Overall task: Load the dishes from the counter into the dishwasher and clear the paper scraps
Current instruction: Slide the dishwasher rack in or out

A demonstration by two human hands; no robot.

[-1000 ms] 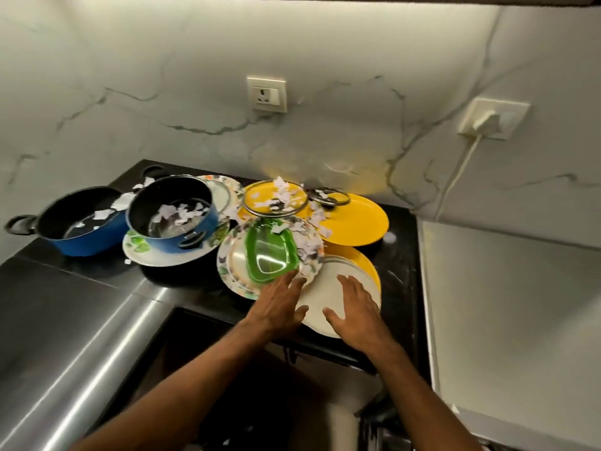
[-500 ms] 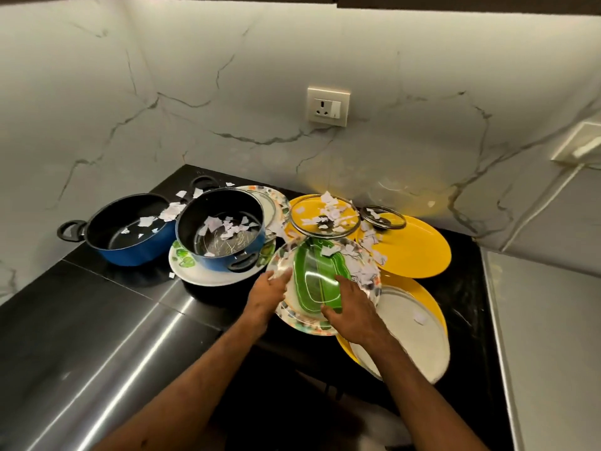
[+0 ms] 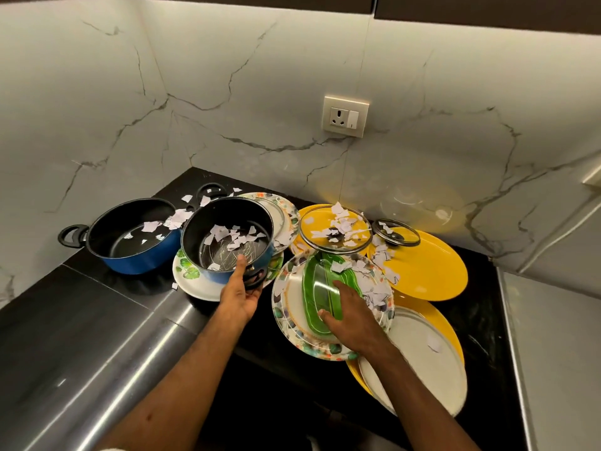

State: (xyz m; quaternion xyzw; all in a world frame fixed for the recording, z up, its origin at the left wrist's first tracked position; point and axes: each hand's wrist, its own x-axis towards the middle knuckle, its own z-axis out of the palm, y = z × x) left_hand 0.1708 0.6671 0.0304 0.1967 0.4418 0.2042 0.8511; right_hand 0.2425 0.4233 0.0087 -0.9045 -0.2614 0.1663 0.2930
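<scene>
Head view: left hand (image 3: 239, 296) clamps handle of nearer blue pot (image 3: 209, 271); right hand (image 3: 354, 317) lies flat, uncurled, on green dish (image 3: 313, 288).

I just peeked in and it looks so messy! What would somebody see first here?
Torn white paper scraps are sprinkled over everything, thickest on the glass lid at the back. On the left stand a far blue pot and a near blue pot, which the left hand grips at its handle. A bright yellow plate glows on the right, beside a green dish where the right hand rests.
</scene>
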